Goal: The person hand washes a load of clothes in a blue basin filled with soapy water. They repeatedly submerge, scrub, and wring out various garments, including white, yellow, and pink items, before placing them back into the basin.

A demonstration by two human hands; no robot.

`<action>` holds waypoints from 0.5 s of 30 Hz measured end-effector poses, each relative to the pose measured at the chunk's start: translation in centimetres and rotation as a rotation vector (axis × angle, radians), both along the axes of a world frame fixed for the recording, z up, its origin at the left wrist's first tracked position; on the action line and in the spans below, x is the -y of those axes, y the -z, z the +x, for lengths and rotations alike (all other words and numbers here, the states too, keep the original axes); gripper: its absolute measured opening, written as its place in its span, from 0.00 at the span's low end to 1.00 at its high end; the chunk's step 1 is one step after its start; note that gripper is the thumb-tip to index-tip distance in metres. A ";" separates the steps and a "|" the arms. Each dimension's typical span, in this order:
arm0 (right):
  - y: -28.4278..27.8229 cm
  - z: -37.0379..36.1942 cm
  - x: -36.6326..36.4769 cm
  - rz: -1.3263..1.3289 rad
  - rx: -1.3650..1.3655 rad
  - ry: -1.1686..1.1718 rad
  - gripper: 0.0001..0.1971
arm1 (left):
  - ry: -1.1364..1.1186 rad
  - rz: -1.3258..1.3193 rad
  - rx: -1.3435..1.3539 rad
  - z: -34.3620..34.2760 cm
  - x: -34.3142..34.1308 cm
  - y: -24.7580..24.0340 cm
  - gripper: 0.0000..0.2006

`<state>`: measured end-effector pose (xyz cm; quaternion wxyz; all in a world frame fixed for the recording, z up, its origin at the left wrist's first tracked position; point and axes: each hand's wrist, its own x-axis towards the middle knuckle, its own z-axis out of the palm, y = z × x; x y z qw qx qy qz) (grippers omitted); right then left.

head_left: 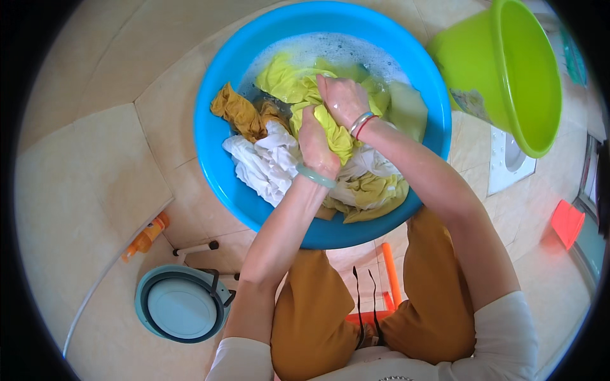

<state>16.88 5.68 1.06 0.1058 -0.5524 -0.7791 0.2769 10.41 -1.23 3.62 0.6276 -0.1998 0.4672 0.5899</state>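
Observation:
Both my hands are over a large blue basin point(212, 166) of soapy water, gripping a bright yellow cloth garment point(330, 131). My left hand point(316, 145), with a pale green bangle at the wrist, is closed on its near part. Slightly farther and to the right, my right hand point(345, 101) is closed on it too; a silver bangle and a red cord circle that wrist. More of the yellow cloth spreads into the suds point(330, 47). A mustard-brown cloth point(239, 113) and a white cloth point(262, 162) lie at the left of the basin, olive-yellow cloth point(375, 193) at the near right.
A lime-green bucket point(473, 63) leans at the upper right, beside a white floor fixture point(511, 162). At the lower left stand a grey-blue collapsible basin point(183, 306) and an orange bottle point(147, 236). A red-orange object point(567, 223) is at the far right. Tiles cover the floor.

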 end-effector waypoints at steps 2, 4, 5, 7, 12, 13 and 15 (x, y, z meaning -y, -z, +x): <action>-1.4 -0.5 1.6 0.044 -0.139 0.032 0.13 | 0.047 0.038 -0.031 -0.9 0.5 0.8 0.13; -2.7 -1.6 5.5 0.201 -0.211 -0.281 0.13 | 0.168 0.432 0.250 -4.8 3.1 2.7 0.13; -4.0 -2.6 6.9 0.181 -0.318 -0.251 0.13 | 0.150 0.435 0.157 -5.4 2.8 1.8 0.13; -5.8 -3.2 8.4 0.140 -0.501 -0.171 0.12 | 0.126 0.421 0.010 -5.4 2.5 0.6 0.14; 0.3 0.0 -0.9 -0.067 0.062 -0.043 0.18 | 0.037 0.017 -0.025 0.1 0.5 0.3 0.13; 0.6 -0.1 -0.6 -0.024 0.011 -0.008 0.18 | 0.045 0.014 0.005 0.2 0.3 0.3 0.13; 0.8 -0.3 0.9 0.061 -0.090 0.065 0.17 | 0.052 0.075 0.026 -0.4 0.3 0.2 0.14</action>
